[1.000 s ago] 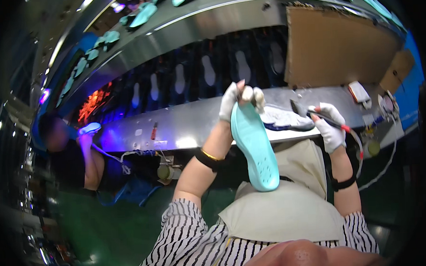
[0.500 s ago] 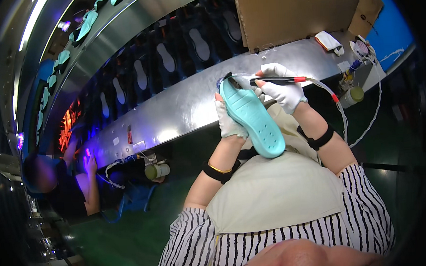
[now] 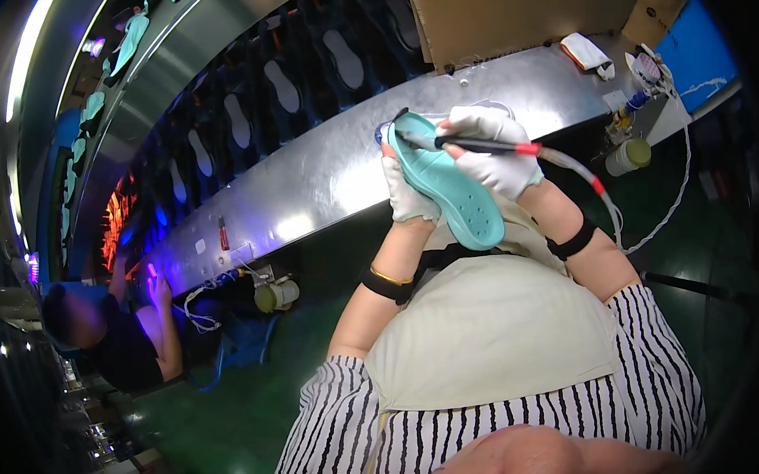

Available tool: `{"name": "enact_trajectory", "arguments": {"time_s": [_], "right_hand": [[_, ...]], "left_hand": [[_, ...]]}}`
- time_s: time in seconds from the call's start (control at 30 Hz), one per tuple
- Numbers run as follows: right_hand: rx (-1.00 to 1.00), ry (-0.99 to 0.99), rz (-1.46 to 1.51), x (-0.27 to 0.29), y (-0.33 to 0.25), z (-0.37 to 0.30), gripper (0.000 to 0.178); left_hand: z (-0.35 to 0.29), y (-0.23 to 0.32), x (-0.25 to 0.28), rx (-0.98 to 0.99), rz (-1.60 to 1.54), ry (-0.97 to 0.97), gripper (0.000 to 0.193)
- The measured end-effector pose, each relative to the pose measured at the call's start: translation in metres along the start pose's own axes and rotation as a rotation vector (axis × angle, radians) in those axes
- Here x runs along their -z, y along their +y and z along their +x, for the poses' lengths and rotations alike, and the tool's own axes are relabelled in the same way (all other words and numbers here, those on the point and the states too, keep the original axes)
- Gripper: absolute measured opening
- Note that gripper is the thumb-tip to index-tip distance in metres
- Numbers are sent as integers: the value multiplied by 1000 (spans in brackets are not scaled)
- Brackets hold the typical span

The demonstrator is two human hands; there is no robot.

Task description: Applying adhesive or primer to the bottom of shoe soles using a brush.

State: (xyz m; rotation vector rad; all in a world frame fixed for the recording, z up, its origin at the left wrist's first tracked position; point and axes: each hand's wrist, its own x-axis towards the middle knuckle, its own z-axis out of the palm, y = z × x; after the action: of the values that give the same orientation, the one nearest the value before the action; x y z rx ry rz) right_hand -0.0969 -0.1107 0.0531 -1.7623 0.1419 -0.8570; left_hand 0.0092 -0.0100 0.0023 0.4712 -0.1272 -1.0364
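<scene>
A teal foam clog (image 3: 459, 206) is tilted in front of me, its rounded, holed end toward my apron and a dark piece at its far end. My left hand (image 3: 406, 189), in a white glove with bare fingertips, is closed around its left side. In a matching glove, my right hand (image 3: 496, 151) grips a pen-shaped tool (image 3: 477, 145) with a black handle, a red band and a trailing cable. Its greyish tip lies over the inside of the clog's far end; whether it touches cannot be made out.
Beyond my hands runs a metal bench (image 3: 318, 197) with dark moulds (image 3: 284, 87) behind it. A cardboard sheet (image 3: 514, 15) and a folded white cloth (image 3: 587, 52) are at the right. A co-worker (image 3: 117, 333) sits at the left. The tool's cable (image 3: 593, 177) hangs beside my right arm.
The tool's tip has moved left, over the inside of the clog. The clog has shifted slightly away from me and turned to show more of its inside. Both hands keep their holds.
</scene>
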Motion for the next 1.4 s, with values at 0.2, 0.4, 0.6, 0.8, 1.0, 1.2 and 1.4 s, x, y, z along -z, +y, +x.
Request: {"name": "enact_trajectory", "arguments": {"time_s": [0.2,0.4,0.6,0.8,1.0,1.2,1.4], "right_hand": [[-174,-138,141,4,5,-12,19],[-50,-206,-94,8,12,-29,13],[-344,-50,94,23,16,-46,7],[-499,-1,302,20,13,-48,12],[-390,5,258,12,8,-34,11],[-403,30,486,5,10,-30,11],[-280,-118,315,3,15,-27,10]], "left_hand": [[5,13,2,79,88,26,74],[4,17,5,218,111,-7,91],[-34,-4,19,318,244,-196,99],[-29,-15,30,194,298,-68,87],[2,-10,8,25,86,-91,96],[16,4,10,-58,-73,-45,102],[30,18,15,-19,-206,-240,97]]}}
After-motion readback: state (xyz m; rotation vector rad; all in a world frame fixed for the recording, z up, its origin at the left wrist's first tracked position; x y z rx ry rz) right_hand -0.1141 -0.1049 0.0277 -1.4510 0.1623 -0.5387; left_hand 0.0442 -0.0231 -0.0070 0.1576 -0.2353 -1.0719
